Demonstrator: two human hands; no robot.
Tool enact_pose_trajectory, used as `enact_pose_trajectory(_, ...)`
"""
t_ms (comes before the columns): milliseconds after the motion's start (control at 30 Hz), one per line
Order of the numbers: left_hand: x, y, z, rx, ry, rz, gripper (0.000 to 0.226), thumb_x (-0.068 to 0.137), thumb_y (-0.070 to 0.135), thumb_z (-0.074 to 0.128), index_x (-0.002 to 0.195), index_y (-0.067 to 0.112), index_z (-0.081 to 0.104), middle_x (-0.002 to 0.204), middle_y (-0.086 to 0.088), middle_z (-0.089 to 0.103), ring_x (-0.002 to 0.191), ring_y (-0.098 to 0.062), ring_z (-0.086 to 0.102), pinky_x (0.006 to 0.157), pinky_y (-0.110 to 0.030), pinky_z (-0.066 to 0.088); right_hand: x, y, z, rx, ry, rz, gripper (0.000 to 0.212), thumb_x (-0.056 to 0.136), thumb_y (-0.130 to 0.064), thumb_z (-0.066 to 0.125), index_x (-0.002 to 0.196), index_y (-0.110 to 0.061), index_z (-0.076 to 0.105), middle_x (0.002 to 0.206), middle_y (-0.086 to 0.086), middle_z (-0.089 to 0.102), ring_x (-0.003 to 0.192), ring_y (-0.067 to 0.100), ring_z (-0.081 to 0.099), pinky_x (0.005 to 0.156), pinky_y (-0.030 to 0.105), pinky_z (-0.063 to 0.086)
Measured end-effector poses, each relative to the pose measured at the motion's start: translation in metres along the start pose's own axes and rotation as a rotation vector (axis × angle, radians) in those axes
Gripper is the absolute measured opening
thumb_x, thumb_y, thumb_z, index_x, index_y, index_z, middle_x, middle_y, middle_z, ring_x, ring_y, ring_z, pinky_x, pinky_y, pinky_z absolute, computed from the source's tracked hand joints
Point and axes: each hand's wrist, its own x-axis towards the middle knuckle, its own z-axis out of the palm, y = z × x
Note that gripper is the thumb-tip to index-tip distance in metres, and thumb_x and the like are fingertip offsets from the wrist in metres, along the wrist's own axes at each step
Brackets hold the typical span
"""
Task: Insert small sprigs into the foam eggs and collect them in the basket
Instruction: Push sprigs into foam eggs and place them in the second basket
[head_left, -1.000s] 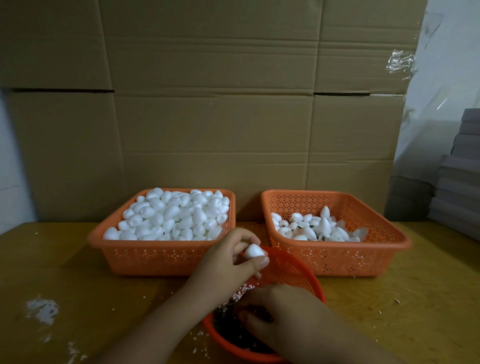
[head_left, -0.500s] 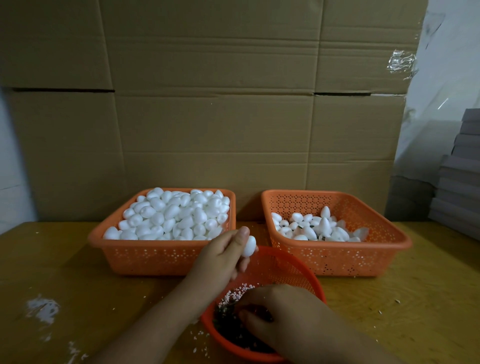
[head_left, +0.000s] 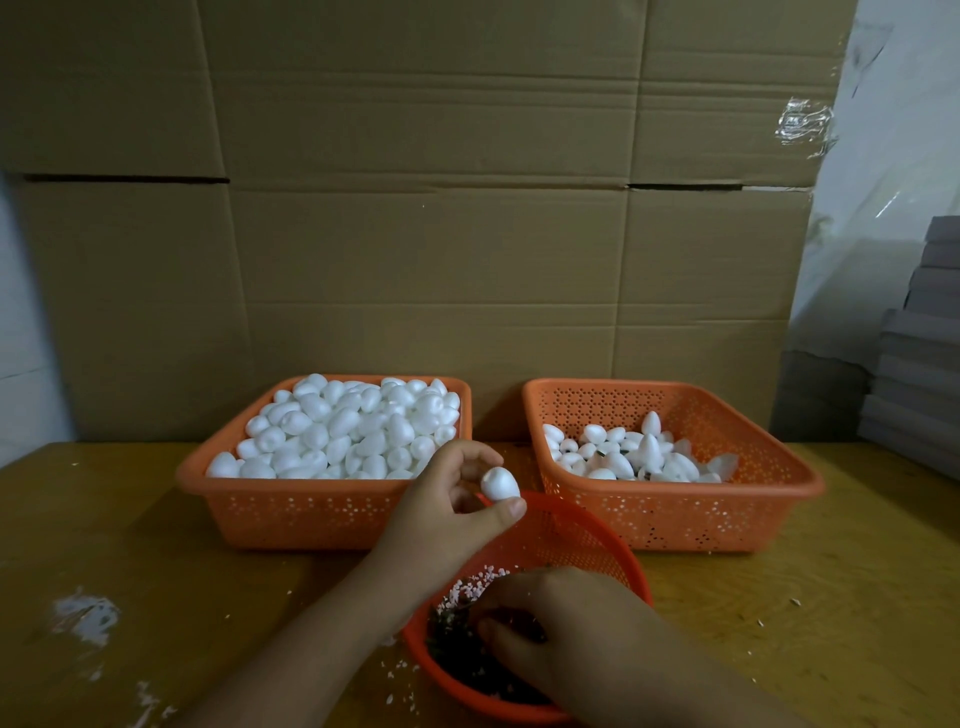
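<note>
No text, label, brand mark or number can be read anywhere in view. The cardboard sheets (head_left: 415, 208) standing at the far side of the table are plain brown, and the orange baskets (head_left: 675, 509) carry only punched hole patterns. The grey stack (head_left: 919, 364) at the far right is perhaps too dim to show print.

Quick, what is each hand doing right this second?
Left hand: holds a foam egg between thumb and fingers.
Right hand: fingers curled down among the sprigs in the round basket; whether it grips one cannot be told.
</note>
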Motion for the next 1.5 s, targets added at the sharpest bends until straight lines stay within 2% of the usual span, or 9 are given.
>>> enact_pose_trajectory(267, -0.0037, 0.0042, 0.0011, 0.114, -0.036, 0.093, 0.027, 0.08, 0.003, 0.075, 0.095, 0.023, 0.064, 0.081, 0.018, 0.068, 0.073, 0.002, 0.062, 0.068, -0.012, 0.046, -0.0001, -0.0005, 0.0003, -0.007, 0.003, 0.001, 0.028, 0.091, -0.047, 0.046, 0.119, -0.048, 0.047, 0.108, -0.012, 0.066, 0.096, 0.005, 0.059, 0.08, 0.025, 0.049)
enact_pose_trajectory(433, -0.0029, 0.0011, 0.0019, 0.089, -0.049, 0.108, 0.033, 0.082, 0.0, 0.072, 0.095, 0.03, 0.067, 0.101, 0.01, 0.069, 0.094, -0.009, 0.071, 0.076, -0.025, 0.054, -0.0001, -0.0002, 0.001, -0.017, 0.002, 0.009, 0.027, 0.091, -0.047, 0.045, 0.117, -0.044, 0.052, 0.107, -0.01, 0.067, 0.094, 0.007, 0.061, 0.081, 0.027, 0.05)
enact_pose_trajectory(600, -0.0009, -0.0005, 0.0014, 0.147, -0.065, 0.131, 0.05, 0.082, -0.005, 0.068, 0.096, 0.044, 0.069, 0.103, 0.015, 0.07, 0.091, -0.006, 0.069, 0.078, -0.025, 0.053, -0.0002, 0.0001, 0.0002, -0.008, 0.01, 0.001, 0.028, 0.091, -0.046, 0.046, 0.119, -0.046, 0.05, 0.108, -0.011, 0.067, 0.097, 0.006, 0.059, 0.078, 0.022, 0.047)
enact_pose_trajectory(933, -0.0004, -0.001, 0.001, 0.187, -0.038, 0.154, 0.043, 0.071, 0.007, 0.054, 0.093, 0.037, 0.074, 0.103, 0.016, 0.063, 0.099, -0.01, 0.064, 0.085, -0.04, 0.056, 0.0003, -0.0006, 0.0003, -0.004, 0.017, 0.0, 0.027, 0.09, -0.046, 0.047, 0.117, -0.047, 0.05, 0.107, -0.011, 0.067, 0.095, 0.006, 0.06, 0.077, 0.023, 0.048)
enact_pose_trajectory(1100, 0.0001, -0.0004, 0.0006, 0.122, -0.039, 0.105, 0.037, 0.069, 0.013, 0.054, 0.094, 0.03, 0.075, 0.103, 0.011, 0.066, 0.095, -0.01, 0.064, 0.079, -0.032, 0.055, 0.0005, 0.0001, -0.0001, -0.018, 0.004, 0.009, 0.027, 0.091, -0.047, 0.045, 0.116, -0.042, 0.054, 0.107, -0.009, 0.067, 0.095, 0.008, 0.061, 0.081, 0.028, 0.05)
enact_pose_trajectory(1233, -0.0001, 0.0023, 0.0005, 0.062, -0.045, 0.107, 0.021, 0.081, 0.026, 0.062, 0.096, 0.028, 0.077, 0.105, 0.004, 0.065, 0.087, -0.006, 0.063, 0.068, -0.019, 0.051, 0.0007, 0.0003, 0.0008, -0.021, -0.002, 0.008, 0.03, 0.091, -0.047, 0.044, 0.118, -0.04, 0.055, 0.11, -0.01, 0.067, 0.097, 0.007, 0.061, 0.084, 0.029, 0.05)
enact_pose_trajectory(1300, -0.0004, 0.0018, -0.0001, 0.093, -0.047, 0.128, 0.017, 0.09, 0.019, 0.066, 0.1, 0.028, 0.076, 0.105, 0.006, 0.066, 0.09, -0.005, 0.063, 0.07, -0.02, 0.052, 0.0006, 0.0002, 0.0006, -0.016, -0.001, 0.008, 0.03, 0.091, -0.047, 0.044, 0.117, -0.04, 0.055, 0.109, -0.009, 0.068, 0.096, 0.007, 0.062, 0.083, 0.029, 0.05)
enact_pose_trajectory(1400, -0.0008, 0.0003, -0.0003, 0.15, -0.04, 0.123, 0.03, 0.089, 0.009, 0.069, 0.105, 0.033, 0.071, 0.105, 0.015, 0.068, 0.101, -0.003, 0.063, 0.084, -0.026, 0.052, 0.0002, -0.0003, -0.0004, 0.001, 0.01, 0.0, 0.029, 0.091, -0.046, 0.045, 0.119, -0.044, 0.051, 0.109, -0.01, 0.067, 0.097, 0.006, 0.06, 0.082, 0.027, 0.05)
enact_pose_trajectory(1500, -0.0015, 0.0003, 0.0008, 0.137, -0.044, 0.096, 0.043, 0.083, 0.009, 0.074, 0.113, 0.037, 0.062, 0.1, 0.019, 0.067, 0.098, -0.001, 0.064, 0.084, -0.021, 0.049, -0.0002, -0.0007, -0.0007, 0.002, 0.018, -0.006, 0.029, 0.091, -0.046, 0.046, 0.119, -0.047, 0.047, 0.108, -0.012, 0.067, 0.099, 0.003, 0.056, 0.078, 0.024, 0.049)
